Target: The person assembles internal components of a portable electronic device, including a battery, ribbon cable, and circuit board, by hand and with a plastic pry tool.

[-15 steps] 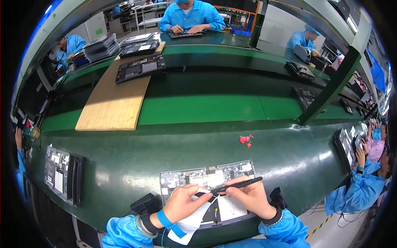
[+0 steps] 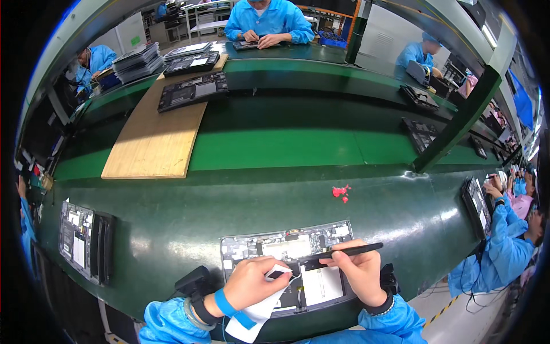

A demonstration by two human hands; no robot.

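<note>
An opened laptop base [image 2: 286,247], its boards and battery bare, lies on the bench before me. My left hand [image 2: 249,285] pinches a white sheet [image 2: 252,327], a cloth or paper, over its left part; a small black patch [image 2: 276,274] shows between thumb and finger. A blue band circles that wrist. Over the right part, my right hand [image 2: 362,275] grips a slim black stick-shaped tool [image 2: 358,250] between thumb and fingers. The tool's wider tip [image 2: 312,264] points left, close to the laptop's middle; whether it touches cannot be seen.
Red scraps [image 2: 340,192] lie beyond the laptop. Opened laptop bases [image 2: 86,241] stack at left; another [image 2: 476,206] stands at right near a co-worker's sleeve [image 2: 495,241]. A wooden board [image 2: 152,143] spans the raised green shelf. A slanting green post [image 2: 458,120] rises at right.
My right hand has moved right and slightly down with the black tool, drawing it away from my left hand. The left hand keeps the white sheet, barely shifted.
</note>
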